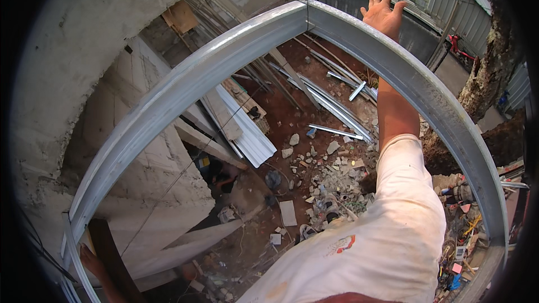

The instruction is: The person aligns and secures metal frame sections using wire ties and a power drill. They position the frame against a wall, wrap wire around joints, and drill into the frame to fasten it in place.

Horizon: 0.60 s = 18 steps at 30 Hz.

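Note:
A grey metal channel frame (185, 73) spans the view, its two long members meeting at a far corner tied with thin wire. My right arm reaches forward behind the right member. Just beyond that member, my right hand (384, 15) is raised open, fingers spread, with nothing in it. At the lower left, my left hand (91, 259) is close to a thin metal strip (78, 258) and a dark board (112, 258). Its fingers are mostly hidden, so its grip does not show.
Far below, metal sheets (244, 126) and loose metal channels (331, 106) lie on red soil beside rubble (337, 182). A rough concrete wall (67, 67) rises on the left. A tree trunk (488, 67) stands at right, above scattered debris (463, 247). A thin wire (179, 177) crosses the left side.

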Motion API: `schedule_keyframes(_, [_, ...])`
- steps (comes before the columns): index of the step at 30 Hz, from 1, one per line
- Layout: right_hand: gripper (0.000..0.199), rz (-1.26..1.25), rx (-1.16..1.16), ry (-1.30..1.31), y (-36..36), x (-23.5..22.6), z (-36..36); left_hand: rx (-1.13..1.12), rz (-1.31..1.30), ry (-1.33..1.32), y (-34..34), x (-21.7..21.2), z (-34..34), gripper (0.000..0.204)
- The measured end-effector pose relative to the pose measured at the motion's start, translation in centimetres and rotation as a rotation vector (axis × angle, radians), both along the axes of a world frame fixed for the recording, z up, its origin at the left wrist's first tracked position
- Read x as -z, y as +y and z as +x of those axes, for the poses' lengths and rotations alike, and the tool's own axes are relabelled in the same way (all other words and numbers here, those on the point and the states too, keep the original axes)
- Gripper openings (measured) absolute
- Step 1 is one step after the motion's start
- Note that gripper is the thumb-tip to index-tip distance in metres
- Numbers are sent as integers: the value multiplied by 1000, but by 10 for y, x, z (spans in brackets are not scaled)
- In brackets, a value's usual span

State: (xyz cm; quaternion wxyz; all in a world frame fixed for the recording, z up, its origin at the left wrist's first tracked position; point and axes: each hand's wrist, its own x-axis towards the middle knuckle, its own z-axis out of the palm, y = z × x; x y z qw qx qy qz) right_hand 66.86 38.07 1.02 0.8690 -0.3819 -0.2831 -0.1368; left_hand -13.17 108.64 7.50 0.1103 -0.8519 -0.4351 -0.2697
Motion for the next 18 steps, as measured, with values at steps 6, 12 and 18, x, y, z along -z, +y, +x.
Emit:
schedule_keyframes(6, [76,127,-669,-283,38,1,-32,38,23,55,-2,-8,12,51])
schedule_keyframes(12, [85,-1,-23,71,73,32,-40,150,140,-233,-67,4,47,44])
schedule_keyframes(18, [18,-533,-26,485,165,212,-215,260,-3,-332,-93,-11,74,43])
